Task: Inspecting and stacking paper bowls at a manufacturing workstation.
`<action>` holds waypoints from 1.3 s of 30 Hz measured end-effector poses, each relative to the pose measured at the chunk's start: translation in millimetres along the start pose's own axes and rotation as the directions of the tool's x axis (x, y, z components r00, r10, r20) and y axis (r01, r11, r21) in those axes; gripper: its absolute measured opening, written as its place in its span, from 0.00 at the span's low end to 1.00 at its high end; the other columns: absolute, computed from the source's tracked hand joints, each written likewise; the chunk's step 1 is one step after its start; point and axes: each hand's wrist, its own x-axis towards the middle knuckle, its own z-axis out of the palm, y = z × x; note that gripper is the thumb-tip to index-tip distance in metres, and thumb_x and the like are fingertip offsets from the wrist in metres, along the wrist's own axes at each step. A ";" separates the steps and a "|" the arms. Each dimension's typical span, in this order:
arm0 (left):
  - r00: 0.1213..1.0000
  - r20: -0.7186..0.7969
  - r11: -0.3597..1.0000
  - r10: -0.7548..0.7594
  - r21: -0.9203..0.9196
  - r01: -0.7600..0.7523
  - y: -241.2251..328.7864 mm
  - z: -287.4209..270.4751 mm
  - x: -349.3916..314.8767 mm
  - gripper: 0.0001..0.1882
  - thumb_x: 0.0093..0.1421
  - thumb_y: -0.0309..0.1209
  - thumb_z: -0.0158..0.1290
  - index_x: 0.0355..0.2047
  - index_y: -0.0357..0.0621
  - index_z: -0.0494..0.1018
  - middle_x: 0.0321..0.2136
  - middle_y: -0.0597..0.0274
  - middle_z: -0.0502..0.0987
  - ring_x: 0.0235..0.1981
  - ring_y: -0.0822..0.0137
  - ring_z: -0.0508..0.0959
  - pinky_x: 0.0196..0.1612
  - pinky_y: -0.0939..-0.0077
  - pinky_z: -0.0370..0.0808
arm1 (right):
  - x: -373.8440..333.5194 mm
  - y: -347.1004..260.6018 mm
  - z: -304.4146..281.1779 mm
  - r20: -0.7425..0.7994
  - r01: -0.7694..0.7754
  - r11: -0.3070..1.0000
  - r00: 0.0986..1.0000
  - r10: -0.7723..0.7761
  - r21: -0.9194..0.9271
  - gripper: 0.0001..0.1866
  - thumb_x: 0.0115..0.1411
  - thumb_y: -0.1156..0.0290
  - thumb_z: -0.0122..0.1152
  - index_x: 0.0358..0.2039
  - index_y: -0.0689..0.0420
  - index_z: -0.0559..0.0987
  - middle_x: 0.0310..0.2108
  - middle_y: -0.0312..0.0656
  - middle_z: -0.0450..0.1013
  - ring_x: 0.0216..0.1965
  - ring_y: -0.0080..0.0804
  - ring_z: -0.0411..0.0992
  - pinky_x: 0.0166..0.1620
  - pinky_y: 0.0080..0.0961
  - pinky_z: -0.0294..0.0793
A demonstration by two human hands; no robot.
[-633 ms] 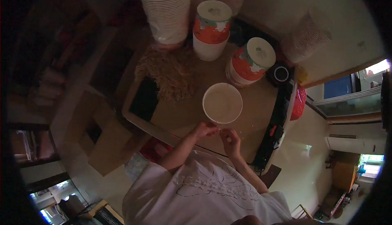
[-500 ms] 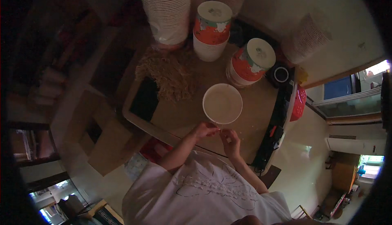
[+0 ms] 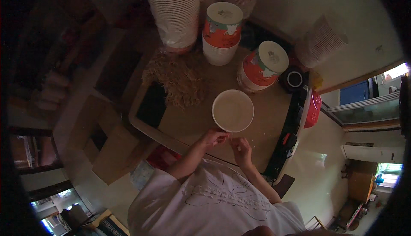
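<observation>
The white, round, open-topped paper tub [image 3: 233, 111] stands mouth-up near the middle of the brown-covered worktop [image 3: 182, 124]. The left hand [image 3: 215, 138] and right hand [image 3: 242, 152] are close together, fingers bent inward, just at the near side of its rim; whether they pinch something thin is too small and dim to tell. For such fingertip work, short movements with steady wrists seem best, without leaning on the rim, since a light tub would probably slide. The worktop's near edge runs beneath the forearms. Bare board shows left and right of the tub, bounded far left by a tangled tan fibrous bundle [image 3: 177, 82] and far right by an orange-printed, upside-down paper tub stack [image 3: 260, 71], easily knocked by a wide reach.
</observation>
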 end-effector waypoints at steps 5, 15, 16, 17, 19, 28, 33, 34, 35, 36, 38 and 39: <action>0.998 -0.044 0.996 -0.038 -0.076 0.035 -3.7 -11.1 8.6 0.05 0.52 0.27 0.49 0.29 0.40 0.71 0.23 0.66 0.72 0.22 0.77 0.70 0.24 0.84 0.66 | -3.1 3.6 -2.8 0.011 0.005 1.000 1.000 -0.005 0.011 0.05 0.44 0.84 0.55 0.21 0.59 0.72 0.24 0.40 0.70 0.28 0.33 0.68 0.32 0.24 0.67; 0.979 0.141 0.967 -0.147 -0.188 0.172 -3.6 -14.5 7.8 0.08 0.53 0.31 0.49 0.34 0.42 0.70 0.28 0.66 0.72 0.29 0.75 0.71 0.34 0.79 0.70 | -6.0 6.0 -5.6 -0.016 -0.067 0.996 0.998 0.068 0.057 0.10 0.42 0.86 0.54 0.25 0.57 0.72 0.25 0.40 0.69 0.27 0.33 0.66 0.30 0.22 0.66; 0.979 0.130 0.973 -0.158 -0.147 0.177 4.9 -4.0 0.0 0.09 0.53 0.31 0.49 0.34 0.43 0.70 0.28 0.67 0.72 0.29 0.76 0.71 0.35 0.78 0.70 | -4.6 3.7 -5.9 -0.032 -0.061 0.996 0.998 0.063 0.062 0.08 0.43 0.85 0.55 0.24 0.58 0.73 0.25 0.40 0.70 0.26 0.30 0.66 0.30 0.21 0.66; 0.978 0.119 0.978 -0.169 -0.106 0.182 9.5 1.9 -3.9 0.09 0.53 0.32 0.49 0.34 0.44 0.70 0.28 0.67 0.72 0.29 0.76 0.71 0.36 0.77 0.70 | -3.9 2.7 -6.0 -0.048 -0.054 0.996 0.997 0.057 0.067 0.06 0.44 0.84 0.56 0.24 0.58 0.73 0.24 0.39 0.70 0.25 0.27 0.67 0.29 0.20 0.66; 0.984 0.050 0.977 -0.173 -0.114 0.178 3.5 -1.2 0.7 0.08 0.53 0.30 0.49 0.33 0.42 0.70 0.27 0.66 0.72 0.27 0.75 0.71 0.33 0.78 0.70 | -4.8 4.1 -4.9 -0.053 -0.064 0.995 0.996 0.069 0.079 0.06 0.44 0.83 0.56 0.24 0.58 0.73 0.24 0.39 0.70 0.25 0.27 0.66 0.29 0.20 0.66; 0.989 0.010 0.950 -0.148 -0.276 0.145 -16.3 -14.7 16.0 0.04 0.50 0.28 0.50 0.26 0.40 0.70 0.22 0.64 0.71 0.22 0.71 0.71 0.30 0.75 0.71 | -7.9 10.8 -3.1 -0.057 -0.042 0.995 0.997 0.047 0.086 0.07 0.45 0.82 0.57 0.26 0.58 0.74 0.23 0.39 0.69 0.24 0.27 0.66 0.29 0.19 0.65; 0.975 -0.068 0.925 -0.213 -0.336 0.178 -21.0 -14.5 20.1 0.04 0.50 0.27 0.49 0.27 0.42 0.69 0.24 0.62 0.72 0.26 0.69 0.71 0.35 0.69 0.70 | -4.7 5.4 -7.9 -0.033 -0.004 0.997 0.999 0.006 0.073 0.07 0.45 0.82 0.57 0.26 0.58 0.75 0.22 0.39 0.69 0.24 0.26 0.66 0.29 0.19 0.66; 0.973 -0.102 0.927 -0.209 -0.336 0.164 -20.3 -11.9 19.6 0.04 0.49 0.27 0.49 0.26 0.42 0.69 0.24 0.62 0.72 0.26 0.69 0.71 0.35 0.69 0.70 | -3.7 3.8 -9.1 -0.021 -0.010 0.997 1.000 0.012 0.083 0.06 0.45 0.82 0.57 0.26 0.58 0.75 0.22 0.38 0.69 0.24 0.26 0.67 0.29 0.19 0.66; 0.969 -0.136 0.930 -0.205 -0.336 0.150 -19.5 -10.1 19.3 0.04 0.49 0.27 0.49 0.26 0.42 0.69 0.24 0.61 0.72 0.26 0.68 0.71 0.34 0.69 0.70 | -2.9 2.2 -10.1 -0.009 -0.016 0.996 1.000 0.017 0.092 0.06 0.45 0.83 0.56 0.25 0.58 0.75 0.22 0.38 0.69 0.24 0.26 0.67 0.29 0.19 0.66; 0.969 -0.136 0.930 -0.205 -0.335 0.150 -19.0 -9.4 19.2 0.04 0.49 0.27 0.49 0.26 0.42 0.69 0.24 0.61 0.72 0.26 0.68 0.71 0.34 0.69 0.70 | -2.2 0.1 -11.0 -0.010 -0.016 0.996 1.000 0.017 0.093 0.06 0.45 0.83 0.56 0.25 0.58 0.75 0.22 0.38 0.69 0.24 0.26 0.67 0.29 0.19 0.66; 0.965 -0.151 0.940 -0.215 -0.300 0.163 -18.3 -9.4 19.1 0.04 0.50 0.27 0.48 0.27 0.42 0.69 0.24 0.62 0.72 0.26 0.69 0.71 0.34 0.69 0.70 | -1.0 -3.4 -11.6 -0.002 -0.050 0.991 0.999 0.051 0.127 0.06 0.45 0.83 0.56 0.25 0.59 0.74 0.22 0.38 0.69 0.24 0.25 0.67 0.30 0.19 0.66; 0.965 -0.151 0.940 -0.214 -0.299 0.162 -17.7 -10.1 18.3 0.04 0.50 0.27 0.48 0.27 0.42 0.69 0.24 0.62 0.72 0.26 0.69 0.71 0.34 0.69 0.70 | -1.3 -1.5 -10.4 -0.002 -0.049 0.991 0.999 0.050 0.128 0.06 0.45 0.83 0.56 0.25 0.59 0.74 0.22 0.38 0.69 0.24 0.25 0.67 0.30 0.19 0.66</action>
